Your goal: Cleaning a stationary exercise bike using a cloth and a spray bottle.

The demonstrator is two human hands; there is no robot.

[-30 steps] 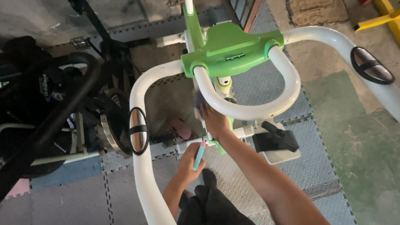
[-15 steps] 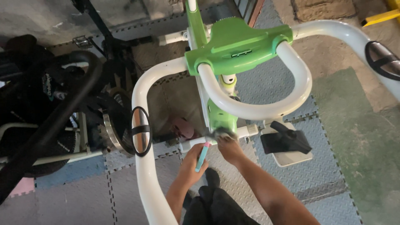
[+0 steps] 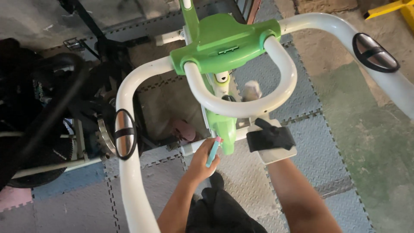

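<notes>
currently, at lower centre of the frame, the left hand (image 3: pixel 200 163) is closed around a slim teal tool with a pink tip (image 3: pixel 213 151), fingers wrapped on its lower part. the tool stands tilted, its pink tip up and to the right, touching or just beside the green lower housing (image 3: pixel 224 127) of the exercise bike frame; actual contact cannot be confirmed. the right forearm (image 3: pixel 297 200) runs from the lower right of the frame up toward the centre, and its upper end passes behind a black-strapped pedal (image 3: pixel 271 139) on a white platform, so the right hand is hidden; how far it is open and what it holds cannot be told. the green housing hangs below the white looped handlebar (image 3: pixel 241 105), which curves across the centre of the frame and joins a green console block (image 3: pixel 220 41) at upper centre. two long white outer bars extend from that block: one (image 3: pixel 129 172) sweeps down the left side to the bottom edge and carries an oval chrome pulse pad with a black band (image 3: pixel 124 133); the other runs to the right edge and carries a similar pad (image 3: pixel 375 51) at upper right. grey interlocking floor mats (image 3: pixel 315 129) lie beneath. dark equipment (image 3: pixel 39 112) occupies the left of the frame. a black garment (image 3: pixel 220 211) sits at bottom centre between the forearms.
</notes>
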